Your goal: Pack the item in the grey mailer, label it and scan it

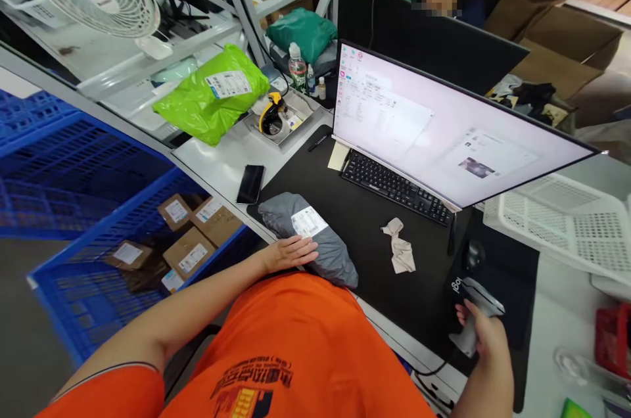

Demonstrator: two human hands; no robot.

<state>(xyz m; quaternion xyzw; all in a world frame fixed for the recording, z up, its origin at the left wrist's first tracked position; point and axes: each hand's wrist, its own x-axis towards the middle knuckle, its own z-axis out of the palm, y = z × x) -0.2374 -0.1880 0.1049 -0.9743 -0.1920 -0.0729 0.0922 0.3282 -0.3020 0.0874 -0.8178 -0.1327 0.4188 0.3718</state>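
A grey plastic mailer parcel (330,254) with a white label lies on the black desk mat, close to my body. Flat across its near side rests my left hand (292,252), fingers stretched out just below the label. At the right, my right hand (480,327) is wrapped round the handle of a grey barcode scanner (479,298), over the mouse pad. A cable runs from the scanner's base toward the desk edge. Between the two hands lies a crumpled beige cloth strip (399,247).
A monitor (458,122) and black keyboard (394,185) stand behind the mat; a mouse (474,254) is at right. Left are a phone (250,184), a green parcel (214,92) and a tape dispenser tray (283,119). A blue crate (98,300) holds boxes. A person sits beyond.
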